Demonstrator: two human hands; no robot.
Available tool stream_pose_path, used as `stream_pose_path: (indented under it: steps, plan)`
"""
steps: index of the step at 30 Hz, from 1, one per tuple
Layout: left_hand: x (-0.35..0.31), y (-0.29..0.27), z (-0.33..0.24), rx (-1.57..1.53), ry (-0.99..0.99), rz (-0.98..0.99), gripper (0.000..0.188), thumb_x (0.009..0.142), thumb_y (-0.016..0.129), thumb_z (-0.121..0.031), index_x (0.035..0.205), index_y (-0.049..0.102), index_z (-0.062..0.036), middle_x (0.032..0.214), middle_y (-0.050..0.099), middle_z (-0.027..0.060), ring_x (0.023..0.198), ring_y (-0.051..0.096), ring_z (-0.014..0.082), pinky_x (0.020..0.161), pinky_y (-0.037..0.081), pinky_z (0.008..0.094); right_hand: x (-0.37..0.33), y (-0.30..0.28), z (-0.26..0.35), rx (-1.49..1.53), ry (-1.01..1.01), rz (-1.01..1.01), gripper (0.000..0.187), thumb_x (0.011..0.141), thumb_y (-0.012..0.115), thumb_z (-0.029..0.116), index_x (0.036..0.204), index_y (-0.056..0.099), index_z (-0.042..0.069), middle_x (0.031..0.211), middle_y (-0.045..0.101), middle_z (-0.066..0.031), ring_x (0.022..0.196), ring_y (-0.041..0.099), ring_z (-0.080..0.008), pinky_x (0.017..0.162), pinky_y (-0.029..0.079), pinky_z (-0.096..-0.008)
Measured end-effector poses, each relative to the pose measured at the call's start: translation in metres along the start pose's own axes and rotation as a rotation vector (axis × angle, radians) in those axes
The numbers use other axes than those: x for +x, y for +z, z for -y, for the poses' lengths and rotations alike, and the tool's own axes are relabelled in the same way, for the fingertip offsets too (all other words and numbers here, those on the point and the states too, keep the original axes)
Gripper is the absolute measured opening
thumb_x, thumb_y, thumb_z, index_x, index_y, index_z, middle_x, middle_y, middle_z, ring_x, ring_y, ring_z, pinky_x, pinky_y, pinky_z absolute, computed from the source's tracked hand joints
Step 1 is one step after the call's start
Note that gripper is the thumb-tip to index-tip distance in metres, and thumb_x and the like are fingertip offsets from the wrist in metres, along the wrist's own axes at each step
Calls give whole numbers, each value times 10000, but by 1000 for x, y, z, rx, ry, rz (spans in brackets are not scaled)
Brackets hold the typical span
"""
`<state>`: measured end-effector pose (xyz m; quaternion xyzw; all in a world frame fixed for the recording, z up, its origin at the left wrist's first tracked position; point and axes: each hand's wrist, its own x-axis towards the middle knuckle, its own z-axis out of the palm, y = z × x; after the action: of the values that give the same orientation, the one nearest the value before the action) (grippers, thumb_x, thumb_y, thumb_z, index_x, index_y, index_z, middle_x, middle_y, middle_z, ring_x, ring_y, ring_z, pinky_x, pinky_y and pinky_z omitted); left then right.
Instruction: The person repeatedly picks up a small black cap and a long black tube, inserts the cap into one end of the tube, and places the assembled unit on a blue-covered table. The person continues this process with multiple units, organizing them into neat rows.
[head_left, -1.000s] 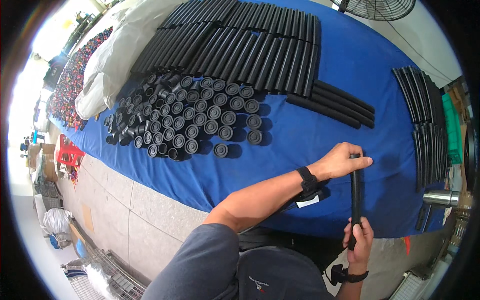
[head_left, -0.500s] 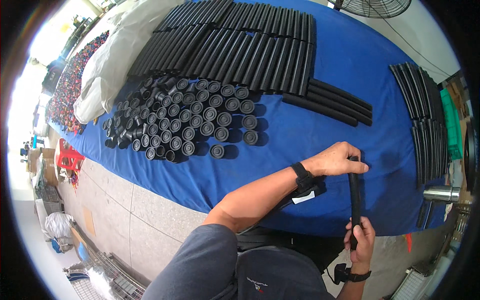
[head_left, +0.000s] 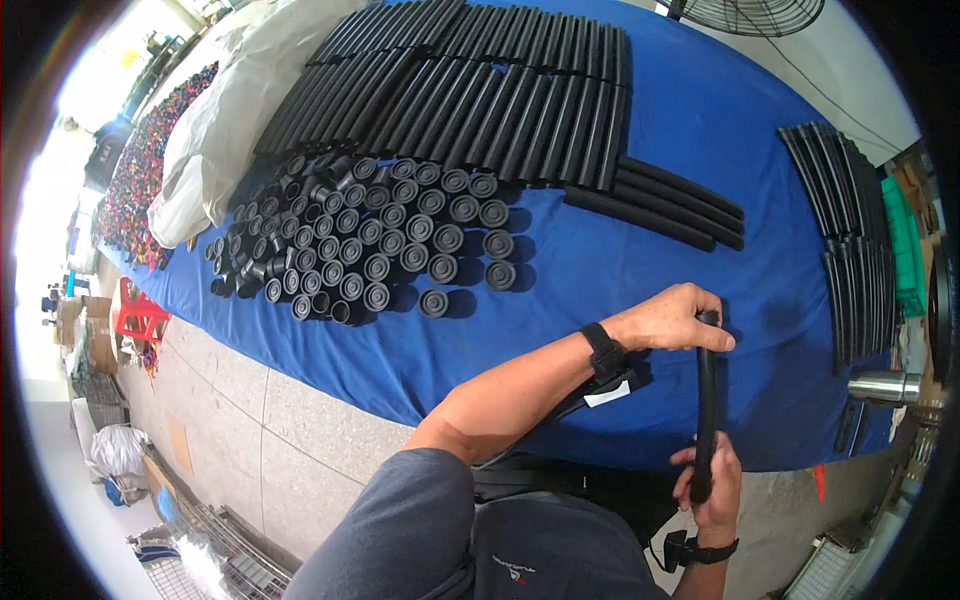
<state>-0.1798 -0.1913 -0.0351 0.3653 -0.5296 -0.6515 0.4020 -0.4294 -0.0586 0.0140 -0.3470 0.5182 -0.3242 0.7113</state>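
A long black tube [head_left: 707,400] stands roughly upright over the near edge of the blue table [head_left: 640,270]. My left hand [head_left: 672,318] closes over its top end. My right hand [head_left: 712,490] grips its lower end, below the table edge. Both wrists wear black straps. To the left, several short black caps [head_left: 400,240] stand in a cluster on the blue cloth. Behind them lie rows of long black tubes [head_left: 470,90].
A few long black tubes [head_left: 660,205] lie loose mid-table. A fan of thin black rods [head_left: 850,240] lies at the right, beside a green crate [head_left: 903,240] and a metal cylinder [head_left: 885,385]. A white sack [head_left: 225,120] sits at the left. Concrete floor lies below.
The tube and both hands have stayed nearly in place; my left hand has shifted slightly on the tube's top end.
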Motion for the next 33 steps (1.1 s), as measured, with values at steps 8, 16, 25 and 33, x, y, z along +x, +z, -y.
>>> stream_pose_path:
  steps: [8, 16, 25, 33]
  plan:
    - [3, 1, 3, 137, 30, -57, 404, 882, 763, -427, 821, 705, -32, 646, 532, -5, 662, 491, 110, 609, 379, 326, 8, -31, -9, -423, -99, -87, 312, 967, 680, 282, 1102, 606, 11, 867, 674, -98, 613, 618, -138, 488, 474, -264]
    - [3, 3, 7, 84, 96, -121, 375, 905, 745, -392, 833, 714, -25, 646, 526, -14, 645, 478, 101, 594, 373, 322, 15, -30, -12, -996, -462, -309, 354, 858, 777, 115, 1136, 588, 2, 941, 652, -68, 789, 629, -126, 689, 515, -295]
    - [1, 2, 2, 102, 82, -133, 344, 923, 717, -331, 769, 689, -25, 606, 482, -28, 611, 429, 83, 565, 342, 316, 9, -21, -16, -610, -242, -114, 384, 934, 653, 103, 1287, 532, 12, 811, 574, 12, 564, 492, -47, 443, 397, -205]
    - [1, 0, 2, 107, 93, -124, 341, 926, 714, -325, 769, 687, -24, 599, 486, -25, 596, 427, 84, 554, 337, 317, 8, -35, -10, -273, -38, -39, 280, 1003, 604, 203, 1204, 599, 9, 794, 594, -3, 558, 480, -49, 446, 370, -212]
